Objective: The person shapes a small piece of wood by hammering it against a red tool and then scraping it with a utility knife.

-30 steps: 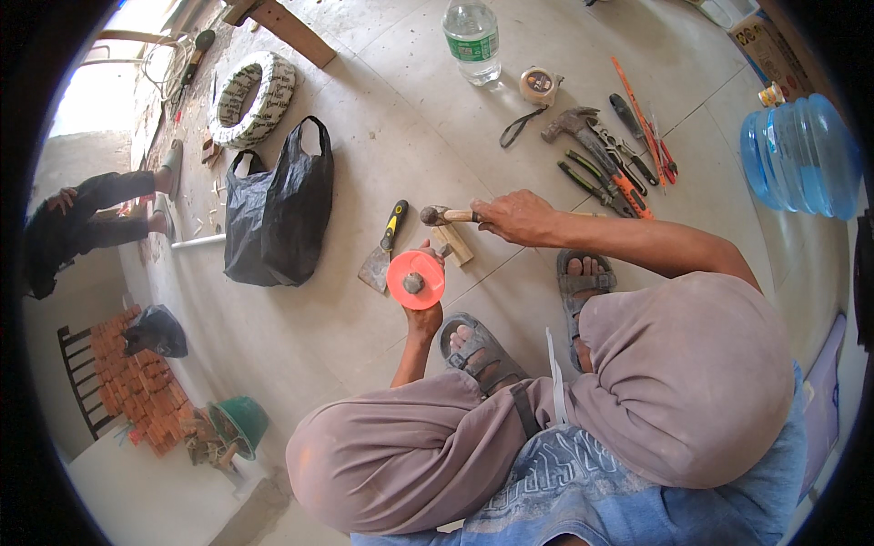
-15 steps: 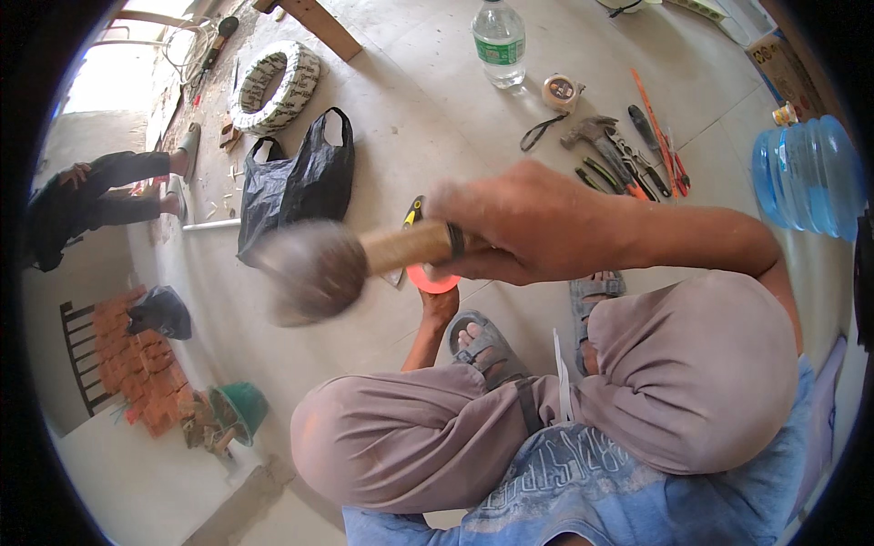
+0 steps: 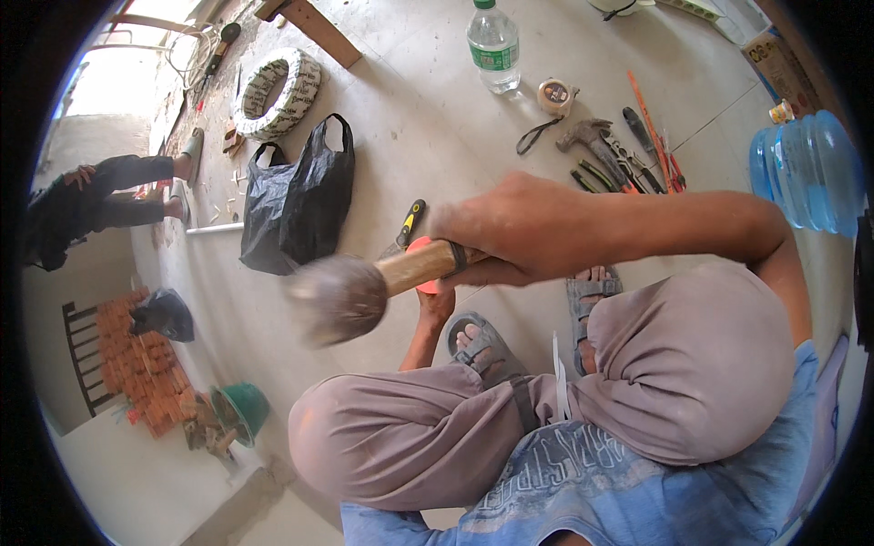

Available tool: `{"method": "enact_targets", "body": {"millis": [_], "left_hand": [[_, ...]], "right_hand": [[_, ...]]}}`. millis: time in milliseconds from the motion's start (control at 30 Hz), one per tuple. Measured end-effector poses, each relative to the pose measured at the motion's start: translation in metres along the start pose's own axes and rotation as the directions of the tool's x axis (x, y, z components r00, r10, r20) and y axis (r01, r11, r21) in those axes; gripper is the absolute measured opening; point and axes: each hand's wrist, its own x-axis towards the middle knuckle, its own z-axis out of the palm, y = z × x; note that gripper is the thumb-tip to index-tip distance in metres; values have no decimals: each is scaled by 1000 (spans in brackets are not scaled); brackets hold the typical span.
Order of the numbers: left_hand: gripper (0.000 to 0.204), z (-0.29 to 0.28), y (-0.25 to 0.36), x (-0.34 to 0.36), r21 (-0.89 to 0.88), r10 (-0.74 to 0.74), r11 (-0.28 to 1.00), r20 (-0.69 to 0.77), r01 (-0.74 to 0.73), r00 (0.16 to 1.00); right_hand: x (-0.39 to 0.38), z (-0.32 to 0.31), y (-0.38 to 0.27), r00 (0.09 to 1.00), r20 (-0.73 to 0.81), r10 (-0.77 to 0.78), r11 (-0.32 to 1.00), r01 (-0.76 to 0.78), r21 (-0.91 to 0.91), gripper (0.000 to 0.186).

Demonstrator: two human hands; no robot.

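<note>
My right hand [image 3: 501,232] is closed round the wooden handle of a hammer [image 3: 337,298], its blurred head raised close to the camera at centre. Behind it, my left hand [image 3: 435,308] grips a tool with a round pink guard [image 3: 426,284], mostly hidden by the hammer and right hand. A yellow-and-black handled scraper [image 3: 411,218] lies on the floor just beyond. Farther right, a claw hammer [image 3: 587,136], pliers [image 3: 583,177] and other hand tools lie grouped near a tape measure [image 3: 557,96].
Around me are a black plastic bag [image 3: 309,205], wrapped coil [image 3: 273,96], water bottle [image 3: 493,55], large blue jug [image 3: 801,168], wooden leg [image 3: 319,36] and green bucket [image 3: 241,409]. Another person's legs [image 3: 118,187] are at left; my sandalled feet [image 3: 482,350] are below my hands.
My right hand has lifted the hammer from beside the pink guard up toward the camera, now covering much of the left hand's tool; over the last half second it shifted slightly downward and right.
</note>
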Motion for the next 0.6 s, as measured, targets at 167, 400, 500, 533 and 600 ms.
{"method": "enact_targets", "body": {"millis": [167,400,500,533,600], "left_hand": [[29,3,16,9,-14,12,1000,-21,-13,1000],[30,2,8,0,-105,-44,993,40,48,998],[31,-1,14,2,-150,-69,986,45,75,997],[31,0,13,7,-126,-54,990,31,57,998],[30,-8,16,6,-86,-45,995,19,46,999]], "right_hand": [[-15,12,29,865,412,286,943,-178,-281,26],[-15,8,5,999,31,32,999,-32,-5,30],[-23,20,37,864,403,303,942,-207,-264,31],[-21,18,34,871,384,305,943,-218,-252,31],[-17,13,23,886,348,306,945,-238,-225,30]]}}
